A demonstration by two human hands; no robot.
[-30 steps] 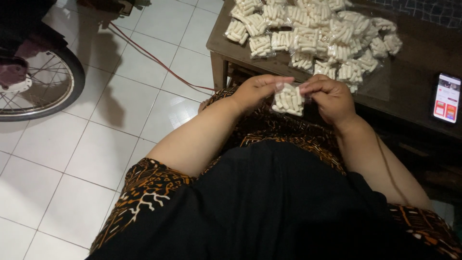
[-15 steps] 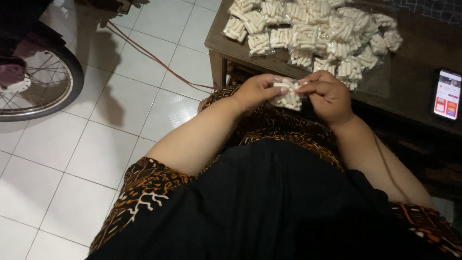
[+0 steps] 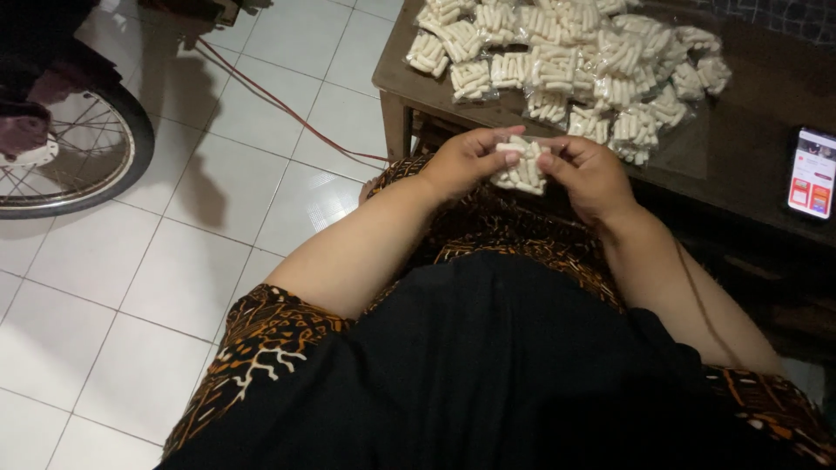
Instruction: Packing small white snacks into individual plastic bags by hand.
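Your left hand (image 3: 461, 161) and right hand (image 3: 588, 174) pinch a small bag (image 3: 522, 170) of clear, glossy plastic film packed with matt, pale snack sticks. The pile of bags (image 3: 566, 61) shows the same shiny film. The table (image 3: 758, 130) is dark wood with a smooth sheen. The floor tiles (image 3: 174, 261) are glazed and reflective.

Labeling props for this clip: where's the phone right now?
In the head view the phone lies screen-up and lit at the far right edge, on the dark wooden table, right of the pile of clear snack packets and beyond the right hand.
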